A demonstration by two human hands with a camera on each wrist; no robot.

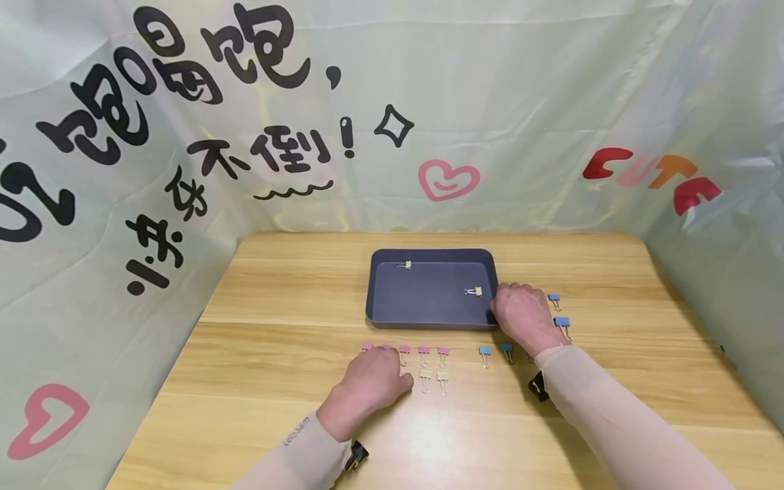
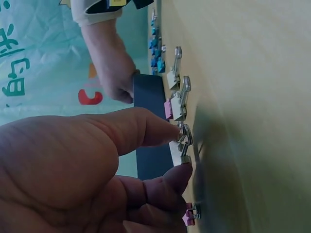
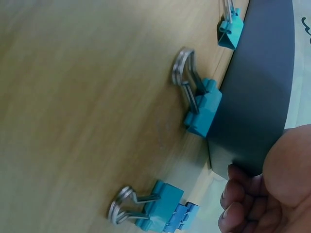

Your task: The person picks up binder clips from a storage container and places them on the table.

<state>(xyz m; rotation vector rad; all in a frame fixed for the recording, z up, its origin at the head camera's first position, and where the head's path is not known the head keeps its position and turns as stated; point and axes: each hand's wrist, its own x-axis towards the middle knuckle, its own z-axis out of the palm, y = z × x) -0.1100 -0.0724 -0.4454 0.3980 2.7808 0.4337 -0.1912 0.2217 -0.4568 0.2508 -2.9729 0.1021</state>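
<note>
My left hand (image 1: pixel 376 378) is low over the table, left of two cream binder clips (image 1: pixel 443 382). Up close, its thumb and a finger pinch a small pale binder clip (image 2: pixel 185 158) with silver wire handles. Just beyond that hand runs a row of pink binder clips (image 1: pixel 424 354). My right hand (image 1: pixel 523 314) grips the right front corner of a dark grey tray (image 1: pixel 429 325), its fingers (image 3: pixel 233 199) curled at the end wall. Inside the tray lie two cream binder clips, one at the back left (image 1: pixel 407 265) and one at the right (image 1: pixel 478 291).
Teal binder clips (image 1: pixel 484 354) stand in front of the tray, one partly behind my right arm. Blue binder clips (image 1: pixel 561 322) are right of that hand. A printed curtain (image 1: pixel 490 102) borders the wooden table (image 1: pixel 275 286) at the back and sides.
</note>
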